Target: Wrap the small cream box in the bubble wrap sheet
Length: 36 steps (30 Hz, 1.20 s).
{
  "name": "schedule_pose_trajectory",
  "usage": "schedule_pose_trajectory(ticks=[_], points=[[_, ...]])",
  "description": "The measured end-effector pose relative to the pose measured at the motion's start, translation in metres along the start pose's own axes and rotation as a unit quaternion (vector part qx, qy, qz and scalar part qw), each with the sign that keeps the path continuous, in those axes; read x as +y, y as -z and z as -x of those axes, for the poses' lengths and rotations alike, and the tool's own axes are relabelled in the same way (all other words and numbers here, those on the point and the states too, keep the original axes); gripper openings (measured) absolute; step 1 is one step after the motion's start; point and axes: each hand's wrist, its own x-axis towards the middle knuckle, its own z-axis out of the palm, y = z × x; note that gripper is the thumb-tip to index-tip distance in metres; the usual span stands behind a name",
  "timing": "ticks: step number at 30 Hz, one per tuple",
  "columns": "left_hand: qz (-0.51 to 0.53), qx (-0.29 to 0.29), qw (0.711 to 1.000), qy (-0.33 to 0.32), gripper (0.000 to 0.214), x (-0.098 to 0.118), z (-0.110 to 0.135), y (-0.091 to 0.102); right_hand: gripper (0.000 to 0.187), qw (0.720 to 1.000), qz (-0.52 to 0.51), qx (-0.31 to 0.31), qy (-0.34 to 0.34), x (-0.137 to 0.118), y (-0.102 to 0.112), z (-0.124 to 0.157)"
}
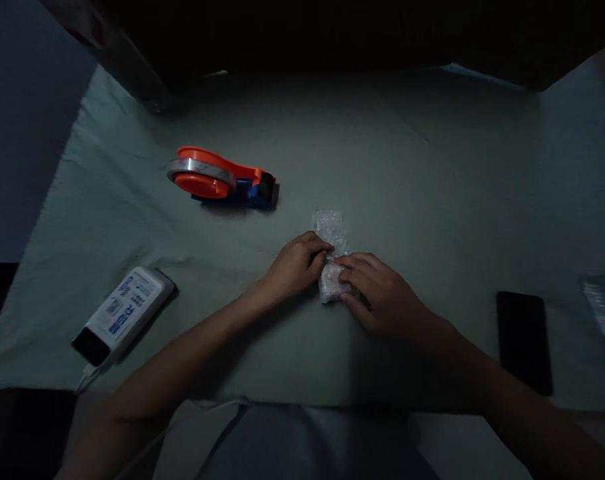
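Both arms reach forward over the counter (432, 167). Left hand (295, 267) and right hand (380, 293) pinch a small bubble wrap bundle (331, 257) between their fingers (316, 247); it lies flat there, its far end poking out. Beyond, to the left, sits an orange tape dispenser (222, 179).

Person, head view: left hand (296, 265) and right hand (382, 293) bare, no rings, watch or gloves visible; both forearms uncovered, no sleeves in view.
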Motion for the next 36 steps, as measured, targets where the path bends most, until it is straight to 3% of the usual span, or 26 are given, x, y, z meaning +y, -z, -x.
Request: schedule_pose_trajectory(ticks=[9, 14, 17, 19, 22, 27, 31, 34, 36], points=[[-0.033, -0.018, 0.999, 0.025, 0.038, 0.006, 0.003, 0.015, 0.022, 0.992, -0.067, -0.053, -0.088, 0.018, 0.003, -0.029], [-0.032, 0.079, 0.993, -0.077, 0.029, 0.006, 0.011, 0.012, 0.018, 0.99, -0.063, -0.062, -0.107, 0.024, -0.001, -0.043], [-0.032, 0.05, 0.989, -0.136, 0.038, 0.004, 0.018, 0.006, 0.017, 0.99, -0.061, -0.066, -0.108, 0.026, -0.003, -0.046], [-0.039, 0.018, 0.989, -0.143, 0.045, 0.002, 0.021, 0.003, 0.017, 0.991, -0.063, -0.059, -0.107, 0.027, -0.004, -0.045], [-0.046, 0.02, 0.991, -0.126, 0.041, 0.001, 0.022, 0.002, 0.022, 0.99, -0.076, -0.04, -0.111, 0.029, -0.004, -0.039], [-0.043, 0.045, 0.995, -0.081, 0.038, 0.0, 0.007, 0.011, 0.051, 0.987, -0.097, 0.012, -0.13, 0.033, -0.006, -0.028], [-0.076, 0.058, 0.993, -0.074, 0.035, -0.006, -0.011, 0.014, 0.042, 0.982, -0.078, 0.057, -0.159, 0.037, -0.014, -0.033], [-0.1, 0.103, 0.988, -0.057, 0.037, -0.009, -0.015, 0.012, 0.04, 0.974, -0.03, 0.077, -0.209, 0.04, -0.017, -0.043], [-0.116, 0.124, 0.981, -0.096, 0.043, -0.009, -0.012, 0.01, 0.038, 0.971, -0.015, 0.062, -0.233, 0.043, -0.015, -0.049]])
